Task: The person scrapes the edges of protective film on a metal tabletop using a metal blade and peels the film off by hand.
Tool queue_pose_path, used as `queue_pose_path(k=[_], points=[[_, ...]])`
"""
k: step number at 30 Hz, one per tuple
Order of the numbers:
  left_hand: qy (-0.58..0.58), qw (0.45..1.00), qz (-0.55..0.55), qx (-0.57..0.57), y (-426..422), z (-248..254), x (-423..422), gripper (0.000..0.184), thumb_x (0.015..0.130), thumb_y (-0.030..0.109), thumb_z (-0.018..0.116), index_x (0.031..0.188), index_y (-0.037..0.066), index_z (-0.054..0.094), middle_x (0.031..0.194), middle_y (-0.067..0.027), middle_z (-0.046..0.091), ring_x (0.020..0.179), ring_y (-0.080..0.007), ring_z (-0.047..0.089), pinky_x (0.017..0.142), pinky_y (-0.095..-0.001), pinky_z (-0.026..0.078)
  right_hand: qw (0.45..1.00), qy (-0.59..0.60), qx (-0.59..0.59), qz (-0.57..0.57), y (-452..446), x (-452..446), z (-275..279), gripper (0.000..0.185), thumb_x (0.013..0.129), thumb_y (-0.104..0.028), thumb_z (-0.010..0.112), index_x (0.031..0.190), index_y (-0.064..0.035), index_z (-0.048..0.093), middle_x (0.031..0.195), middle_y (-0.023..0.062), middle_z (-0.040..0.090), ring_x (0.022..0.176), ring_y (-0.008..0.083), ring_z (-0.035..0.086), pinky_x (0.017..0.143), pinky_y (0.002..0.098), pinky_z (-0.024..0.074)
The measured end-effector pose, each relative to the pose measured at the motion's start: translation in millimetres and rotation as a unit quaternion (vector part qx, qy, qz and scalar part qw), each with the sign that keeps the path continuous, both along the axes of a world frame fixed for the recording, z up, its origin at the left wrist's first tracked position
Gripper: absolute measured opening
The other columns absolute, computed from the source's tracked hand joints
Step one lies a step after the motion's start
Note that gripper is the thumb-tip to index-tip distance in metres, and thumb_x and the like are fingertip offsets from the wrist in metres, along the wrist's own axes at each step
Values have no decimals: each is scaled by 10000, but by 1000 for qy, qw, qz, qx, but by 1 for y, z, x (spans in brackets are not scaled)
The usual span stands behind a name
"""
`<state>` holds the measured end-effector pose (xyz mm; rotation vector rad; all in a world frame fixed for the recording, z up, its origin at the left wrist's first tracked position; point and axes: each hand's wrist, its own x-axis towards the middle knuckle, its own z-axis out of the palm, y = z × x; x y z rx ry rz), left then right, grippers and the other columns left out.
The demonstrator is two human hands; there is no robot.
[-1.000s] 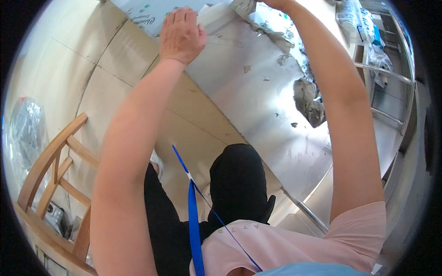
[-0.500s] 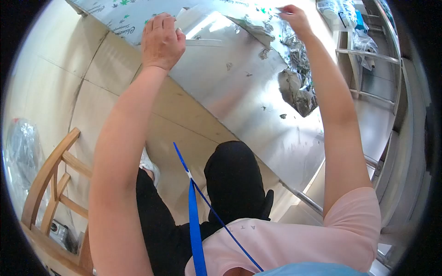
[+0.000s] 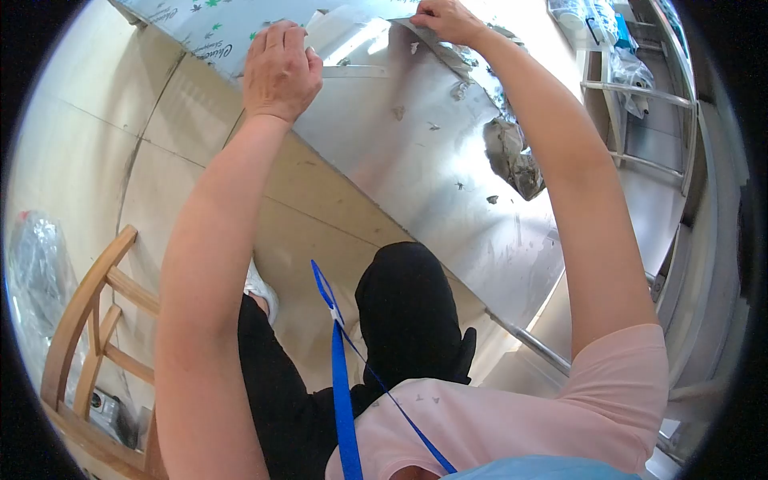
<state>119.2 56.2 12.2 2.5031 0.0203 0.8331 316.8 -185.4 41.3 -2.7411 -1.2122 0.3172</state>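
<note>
A steel tabletop (image 3: 360, 136) lies before me, its far part still under a printed protective film (image 3: 210, 48) with green leaf marks. My left hand (image 3: 282, 72) is closed at the film's edge by the table's left side, fingers curled down; what they grip is hidden. On the far side, my right hand (image 3: 450, 20) pinches the film's torn edge between thumb and fingers. A crumpled wad of peeled film (image 3: 512, 156) rests on the bare steel below my right forearm, with small scraps about it.
A wooden chair (image 3: 84, 320) stands at lower left beside a clear plastic bag (image 3: 40, 256). Metal rails (image 3: 640, 92) and a shelf with bagged items (image 3: 632, 76) are at the right. A blue lanyard (image 3: 340, 384) hangs in front of my legs.
My right hand has moved left across the far part of the tabletop to the film's torn edge. My left hand has stayed in place. The lanyard has swung slightly.
</note>
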Motion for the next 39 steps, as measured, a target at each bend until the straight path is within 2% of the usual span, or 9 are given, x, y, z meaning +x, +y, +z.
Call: queue_pose_path(k=[6, 12, 17, 20, 23, 29, 32, 35, 39], points=[[-6, 1000, -7, 0, 0, -1, 2, 217, 731, 129, 567, 928, 50, 519, 1031, -101, 536, 971, -284, 504, 861, -375, 415, 985, 74, 33, -151, -4, -15, 15, 315, 788, -333, 569, 778, -26, 640, 776, 180, 623, 756, 285, 604, 684, 376, 465], [4, 1000, 4, 20, -3, 0, 1, 214, 731, 131, 568, 924, 55, 517, 1035, -96, 529, 974, -280, 503, 861, -374, 417, 984, 14, -75, -163, 31, -28, 39, 449, 778, -459, 575, 857, -21, 636, 871, 184, 631, 827, 289, 601, 736, 399, 458], [4, 1000, 2, 5, -2, 2, 0, 203, 741, 128, 552, 926, 48, 526, 1032, -114, 539, 975, -297, 505, 869, -381, 416, 984, 98, -151, -6, 35, -7, 20, 354, 753, -388, 612, 857, -50, 641, 864, 184, 625, 807, 331, 593, 719, 406, 462], [20, 1000, -2, 11, -2, 1, 0, 201, 745, 141, 557, 924, 57, 518, 1067, -91, 520, 1004, -277, 487, 873, -374, 414, 936, -48, -114, 331, 24, 15, 6, 262, 781, -295, 576, 803, -40, 630, 819, 173, 625, 773, 335, 589, 682, 412, 464], [27, 999, -6, 16, -1, 1, 1, 210, 734, 136, 561, 925, 59, 520, 1057, -91, 523, 1000, -279, 489, 871, -373, 415, 994, -4, -96, 47, 28, -9, 27, 219, 785, -240, 559, 753, -32, 616, 785, 174, 622, 739, 346, 585, 647, 413, 466], [-15, 1000, -1, 6, -2, -2, 2, 226, 713, 106, 556, 927, 42, 523, 1001, -108, 543, 940, -291, 512, 844, -378, 425, 997, -52, 15, -45, 8, -14, 15, 225, 787, -247, 576, 762, -29, 626, 732, 170, 613, 680, 319, 587, 625, 389, 467], [-20, 1000, 0, 3, -2, 0, 1, 222, 713, 104, 559, 924, 42, 524, 1003, -110, 544, 940, -291, 512, 847, -379, 424, 991, 55, 23, -121, 5, -9, 15, 294, 799, -297, 589, 814, -6, 630, 736, 154, 618, 678, 254, 583, 627, 360, 462], [-22, 1000, 2, 18, -4, 7, 0, 216, 719, 106, 556, 923, 43, 526, 1007, -110, 545, 945, -292, 510, 850, -380, 423, 914, 299, 106, -253, 9, -1, 29, 401, 799, -370, 605, 887, 21, 616, 767, 140, 620, 696, 207, 570, 630, 334, 454], [-6, 1000, 10, 14, -3, -1, 2, 215, 726, 116, 556, 925, 42, 526, 1011, -110, 545, 947, -292, 510, 850, -380, 424, 975, 126, -88, -163, 18, -4, 45, 612, 673, -529, 677, 933, 18, 585, 873, 171, 615, 821, 245, 566, 698, 347, 451]])
